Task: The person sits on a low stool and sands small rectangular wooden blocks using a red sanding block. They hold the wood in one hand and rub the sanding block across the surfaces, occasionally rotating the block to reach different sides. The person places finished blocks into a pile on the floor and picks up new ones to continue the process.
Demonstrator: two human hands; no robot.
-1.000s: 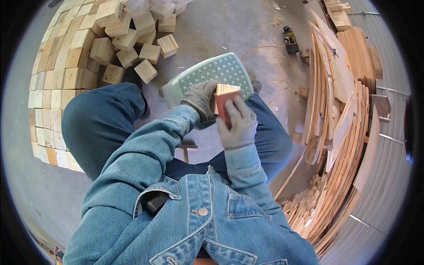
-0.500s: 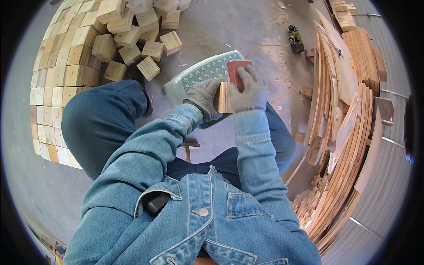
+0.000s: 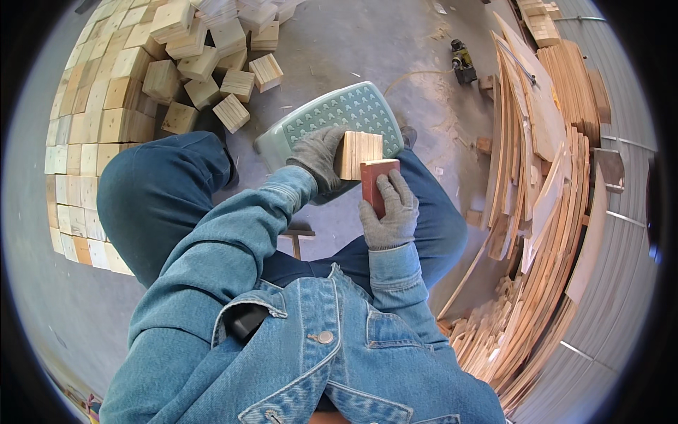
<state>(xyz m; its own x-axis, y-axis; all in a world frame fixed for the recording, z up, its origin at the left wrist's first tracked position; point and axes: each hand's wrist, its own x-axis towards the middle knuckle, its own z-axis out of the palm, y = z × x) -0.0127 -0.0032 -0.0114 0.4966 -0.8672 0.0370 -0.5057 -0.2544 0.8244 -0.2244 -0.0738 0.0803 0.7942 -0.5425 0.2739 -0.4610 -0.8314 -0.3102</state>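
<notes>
Gripped in my gloved left hand is a pale wooden block with layered grain lines, held at its left side above a green plastic stool. My gloved right hand has its fingers wrapped round a reddish-brown sanding block with a pale edge. The sanding block is at the near right corner of the wooden block; whether the two touch, I cannot tell. Both hands are between my knees, and my left fingertips are partly hidden behind the wooden block.
On the left stands a neat stack of wooden blocks, with several loose blocks heaped beside it. Long boards and offcuts pile up along the right. A power tool with a cord lies on the floor at the far right.
My right hand has drawn the sanding block toward me, from beyond the wooden block to its near side. More of the wooden block's broad face shows now. My left hand keeps its grip.
</notes>
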